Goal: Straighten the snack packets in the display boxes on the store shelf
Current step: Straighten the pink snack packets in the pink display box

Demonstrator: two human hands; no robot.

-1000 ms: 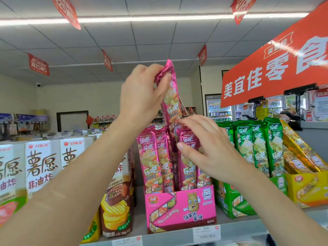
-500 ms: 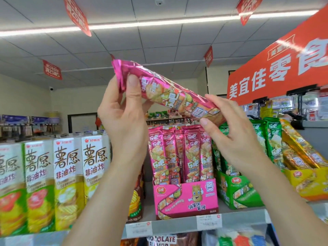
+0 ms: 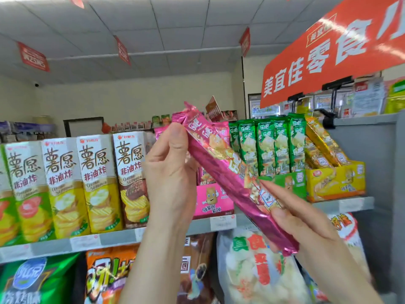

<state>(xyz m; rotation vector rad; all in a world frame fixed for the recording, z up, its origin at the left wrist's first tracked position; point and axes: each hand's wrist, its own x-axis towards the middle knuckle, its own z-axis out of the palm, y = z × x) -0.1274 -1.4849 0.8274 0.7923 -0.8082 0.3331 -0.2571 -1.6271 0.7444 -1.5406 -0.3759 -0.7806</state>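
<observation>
A long pink snack packet [image 3: 215, 166] is held clear of the shelf at the centre of the frame, slanting from upper left to lower right in front of the display boxes. The left hand [image 3: 173, 176], centre of the frame, pinches the packet near its upper crimped end, thumb pressed on the near side. The right hand [image 3: 306, 224], lower right, grasps the lower end, with the thumb beneath the foil and a straight finger lying along the printed face.

Behind the hands the pink display box [image 3: 213, 201] stands on the upper shelf [image 3: 114, 239]. The pink packets [image 3: 159, 131] in it are largely hidden, so whether they stand straight cannot be told. Just right of it, the green display box [image 3: 292, 183] holds upright green packets [image 3: 266, 145]. Further right, the yellow display box [image 3: 337, 183] holds yellow packets [image 3: 322, 143] leaning towards the left.

Tall chip cartons [image 3: 94, 183] fill the left half of the same shelf. Large snack bags [image 3: 252, 273] lie on the level below. An orange banner [image 3: 328, 53] crosses the upper right.
</observation>
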